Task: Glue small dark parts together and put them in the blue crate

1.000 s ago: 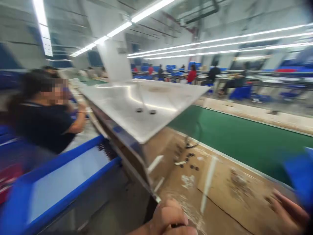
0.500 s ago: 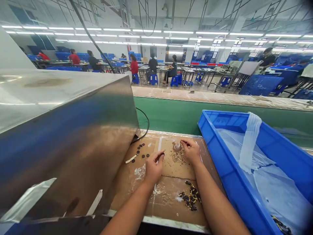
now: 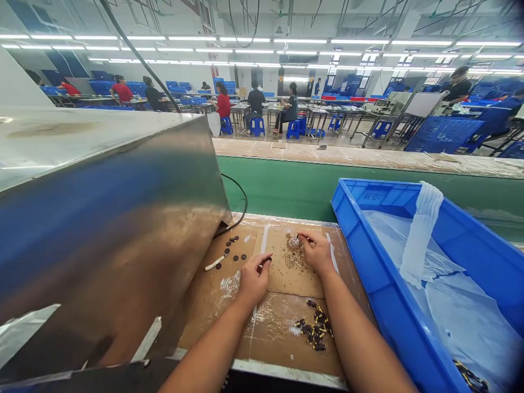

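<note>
My left hand is closed in a pinch on a small dark disc, just above the cardboard sheet. Fingers of my right hand pinch something small and dark, too small to name, at a clear, glossy lump. Brown specks and scraped marks surround that lump. Several loose dark discs lie left of my left hand, near a whitish strip. By my right forearm rests a pile of small black and yellow pieces.
A large metal housing stands close on the left, with a black cable beside it. On the right is a blue bin with translucent sheets in it. Beyond the bench runs a green belt. Several people sit at far tables.
My right hand's fingertips have come down and left to the clear lump. The disc in my left hand shows more plainly now. The whole view has shifted slightly.
</note>
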{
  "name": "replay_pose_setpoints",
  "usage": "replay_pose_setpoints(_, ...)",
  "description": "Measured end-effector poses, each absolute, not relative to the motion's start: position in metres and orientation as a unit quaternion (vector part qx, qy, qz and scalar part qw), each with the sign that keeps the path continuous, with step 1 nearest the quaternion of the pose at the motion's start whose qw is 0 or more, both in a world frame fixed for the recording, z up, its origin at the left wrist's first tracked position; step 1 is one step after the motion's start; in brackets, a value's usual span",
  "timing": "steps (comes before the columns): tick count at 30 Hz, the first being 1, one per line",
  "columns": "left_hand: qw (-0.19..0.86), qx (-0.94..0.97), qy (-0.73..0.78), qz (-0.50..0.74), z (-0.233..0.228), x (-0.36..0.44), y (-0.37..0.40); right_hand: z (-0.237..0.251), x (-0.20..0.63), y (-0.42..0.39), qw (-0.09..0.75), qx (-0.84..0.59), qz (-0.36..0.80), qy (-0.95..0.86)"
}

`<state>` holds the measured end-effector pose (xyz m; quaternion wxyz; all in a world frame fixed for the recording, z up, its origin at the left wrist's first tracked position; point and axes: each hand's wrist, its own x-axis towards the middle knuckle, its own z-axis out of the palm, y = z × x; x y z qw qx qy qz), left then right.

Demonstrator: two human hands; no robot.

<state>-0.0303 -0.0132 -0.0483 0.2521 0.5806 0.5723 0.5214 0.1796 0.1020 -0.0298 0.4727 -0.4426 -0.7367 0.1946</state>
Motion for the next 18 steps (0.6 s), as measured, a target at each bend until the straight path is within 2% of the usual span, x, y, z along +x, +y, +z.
replay_pose_setpoints(18,0.25,0.575,0.58,0.52,-0.0525,-0.0303,-0.012,-0.0332,0.1772,0.1006,0.489,-0.445,0.193,-0.725)
